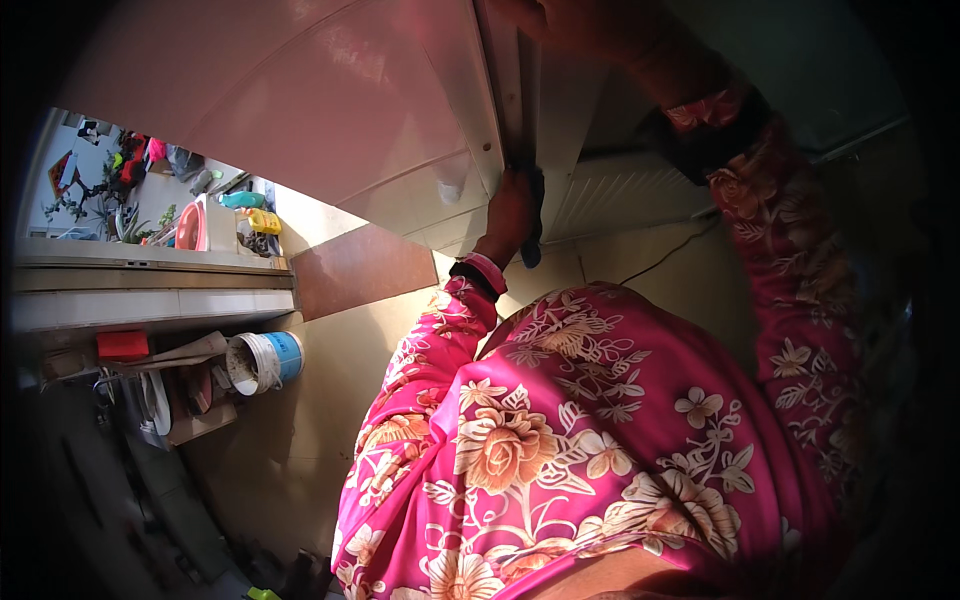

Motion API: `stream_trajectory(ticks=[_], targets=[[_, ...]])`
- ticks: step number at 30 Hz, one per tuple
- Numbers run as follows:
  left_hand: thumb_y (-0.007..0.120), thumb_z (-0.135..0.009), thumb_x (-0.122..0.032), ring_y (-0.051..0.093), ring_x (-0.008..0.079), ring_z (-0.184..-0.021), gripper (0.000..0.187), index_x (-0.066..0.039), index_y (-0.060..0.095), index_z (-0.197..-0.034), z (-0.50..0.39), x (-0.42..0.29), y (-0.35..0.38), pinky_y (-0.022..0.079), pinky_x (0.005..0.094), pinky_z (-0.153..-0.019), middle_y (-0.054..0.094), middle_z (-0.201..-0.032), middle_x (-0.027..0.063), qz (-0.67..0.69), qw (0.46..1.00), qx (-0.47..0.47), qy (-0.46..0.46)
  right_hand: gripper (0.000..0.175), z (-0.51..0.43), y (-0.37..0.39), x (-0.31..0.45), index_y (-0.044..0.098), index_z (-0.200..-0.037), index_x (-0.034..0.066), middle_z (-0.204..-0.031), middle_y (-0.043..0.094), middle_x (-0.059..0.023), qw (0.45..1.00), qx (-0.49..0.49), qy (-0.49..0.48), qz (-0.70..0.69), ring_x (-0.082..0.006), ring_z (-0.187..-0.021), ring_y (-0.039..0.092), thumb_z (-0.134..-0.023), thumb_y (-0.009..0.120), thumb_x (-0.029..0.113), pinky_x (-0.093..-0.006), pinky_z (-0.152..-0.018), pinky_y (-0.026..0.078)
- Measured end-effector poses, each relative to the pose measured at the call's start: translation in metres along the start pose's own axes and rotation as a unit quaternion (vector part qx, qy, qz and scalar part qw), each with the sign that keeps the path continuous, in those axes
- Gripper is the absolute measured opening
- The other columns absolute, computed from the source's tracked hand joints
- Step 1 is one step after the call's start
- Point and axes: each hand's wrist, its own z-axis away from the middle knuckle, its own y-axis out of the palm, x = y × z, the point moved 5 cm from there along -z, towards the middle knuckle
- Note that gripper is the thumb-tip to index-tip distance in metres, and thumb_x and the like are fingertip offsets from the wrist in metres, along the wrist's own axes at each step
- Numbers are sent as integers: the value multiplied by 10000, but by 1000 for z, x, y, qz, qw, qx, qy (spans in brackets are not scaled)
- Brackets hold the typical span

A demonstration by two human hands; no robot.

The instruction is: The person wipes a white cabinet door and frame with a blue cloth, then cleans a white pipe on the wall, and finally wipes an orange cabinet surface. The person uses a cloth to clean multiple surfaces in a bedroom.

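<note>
My left hand is low at the upright edge of a glossy panel door. Its fingers are curled around a dark item, perhaps a cloth, partly hidden by the hand. Along the door edge runs a metal strip with screws in it. My right hand is higher up, near the top of the same edge. Shadow and the picture's rim hide much of it, so its grip is unclear. Pink floral sleeves cover both arms.
A dark appliance-like body with a ribbed lower panel stands right of the door; a cord lies on the tiled floor. At left are a white-and-blue bucket, a red box and a sill. Bottles and plants stand beyond.
</note>
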Motion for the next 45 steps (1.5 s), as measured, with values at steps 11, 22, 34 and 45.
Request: stream_trajectory(ticks=[11,22,34,45], targets=[[568,-820,-57,561,465,-935,247,30,513,-1044,-23,-23,-43,471,518,-807,558,-986,275,124,985,-114,-39,191,4,16,11,671,-970,114,-1120,614,-80,1000,-1,-5,-28,-254,-1204,523,-803,631,199,-603,-1172,135],[552,-803,-49,598,491,-928,244,12,537,-1039,-15,37,-21,499,554,-801,591,-990,301,46,980,-57,-186,186,-23,39,33,661,-944,82,-1114,613,-122,993,84,12,-82,-275,-1204,516,-792,641,187,-608,-1178,106],[555,-733,-59,608,481,-934,269,14,604,-988,-21,35,-20,498,528,-833,639,-932,285,114,960,-160,-198,344,-28,33,35,646,-1099,93,-1279,576,-145,984,143,23,-106,-295,-1226,504,-761,687,142,-620,-1136,185],[618,-784,-176,656,436,-961,338,-31,657,-1086,-11,80,52,520,511,-802,688,-993,234,103,963,-56,-244,354,-30,29,38,638,-1158,143,-1307,556,-119,983,177,-3,-40,-278,-1271,468,-814,657,226,-661,-1120,197]])
